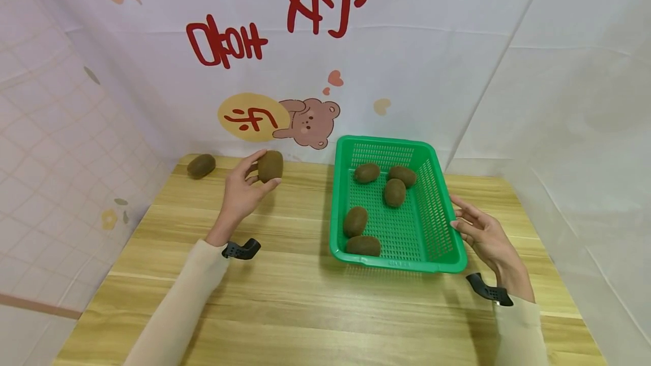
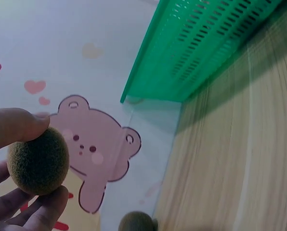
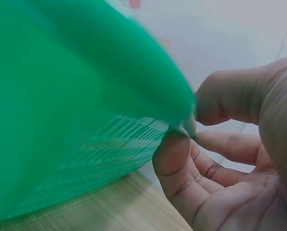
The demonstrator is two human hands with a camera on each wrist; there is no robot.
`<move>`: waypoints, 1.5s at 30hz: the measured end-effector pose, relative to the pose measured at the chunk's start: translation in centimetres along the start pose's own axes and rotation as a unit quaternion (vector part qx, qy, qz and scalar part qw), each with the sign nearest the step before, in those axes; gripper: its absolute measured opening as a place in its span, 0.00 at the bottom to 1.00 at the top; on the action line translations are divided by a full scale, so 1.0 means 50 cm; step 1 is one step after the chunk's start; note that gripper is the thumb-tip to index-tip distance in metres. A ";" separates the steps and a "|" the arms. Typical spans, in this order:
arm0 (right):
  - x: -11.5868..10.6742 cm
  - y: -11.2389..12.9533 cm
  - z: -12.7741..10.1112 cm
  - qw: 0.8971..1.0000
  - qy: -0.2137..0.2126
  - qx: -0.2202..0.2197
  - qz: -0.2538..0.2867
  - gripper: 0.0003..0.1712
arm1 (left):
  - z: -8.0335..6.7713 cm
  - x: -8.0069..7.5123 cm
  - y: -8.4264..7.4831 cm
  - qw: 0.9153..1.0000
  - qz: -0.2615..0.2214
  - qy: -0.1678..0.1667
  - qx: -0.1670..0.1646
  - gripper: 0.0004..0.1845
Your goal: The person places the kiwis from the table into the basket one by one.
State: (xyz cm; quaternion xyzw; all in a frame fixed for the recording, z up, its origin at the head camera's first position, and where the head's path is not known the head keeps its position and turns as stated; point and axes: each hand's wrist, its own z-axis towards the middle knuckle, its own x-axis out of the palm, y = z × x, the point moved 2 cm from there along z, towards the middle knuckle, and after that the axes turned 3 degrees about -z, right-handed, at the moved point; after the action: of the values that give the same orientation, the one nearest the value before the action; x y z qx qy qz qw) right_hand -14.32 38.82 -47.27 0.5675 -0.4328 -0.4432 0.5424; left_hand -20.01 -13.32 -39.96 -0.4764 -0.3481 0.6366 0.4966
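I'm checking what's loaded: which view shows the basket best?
The head view: it shows the basket from above, five kiwis inside. The left wrist catches only part of its outside; the right wrist, a cropped, blurry portion.

On my head feed, large red characters [image 1: 347, 4] stand on the white wall cloth [image 1: 432, 66]; I can't read most, but the one on the yellow circle [image 1: 227, 107] resembles a sideways 乐. The green basket [image 1: 399, 265] bears rim lettering, illegibly small.

Across the lower frame we see a wood-grained bench [image 1: 305, 309]; directly on it lie a brown kiwifruit [image 1: 201, 166], middle left, and a green basket [image 1: 407, 265], right of centre.
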 end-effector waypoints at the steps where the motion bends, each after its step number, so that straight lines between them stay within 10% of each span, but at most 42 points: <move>1: 0.000 0.000 0.000 1.000 0.000 0.000 0.000 0.40 | 0.001 0.004 -0.002 1.000 0.000 0.002 0.004 0.37; 21: 0.001 0.001 0.000 1.000 -0.001 0.003 0.013 0.41 | 0.016 0.090 -0.042 0.998 -0.023 0.055 0.033 0.37; 31: 0.001 0.002 0.003 1.000 0.003 0.001 -0.001 0.40 | 0.050 0.145 0.009 0.996 -0.036 0.069 0.036 0.39; 45: 0.001 0.003 0.004 1.000 0.004 0.000 0.015 0.41 | 0.072 0.202 0.000 0.992 -0.044 0.104 0.059 0.37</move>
State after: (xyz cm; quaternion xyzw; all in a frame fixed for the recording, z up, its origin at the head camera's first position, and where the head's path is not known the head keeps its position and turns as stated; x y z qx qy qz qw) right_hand -14.52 38.69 -47.12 0.5623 -0.4394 -0.4329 0.5508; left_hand -23.99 -3.49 -41.49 -0.4938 -0.2769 0.5808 0.5849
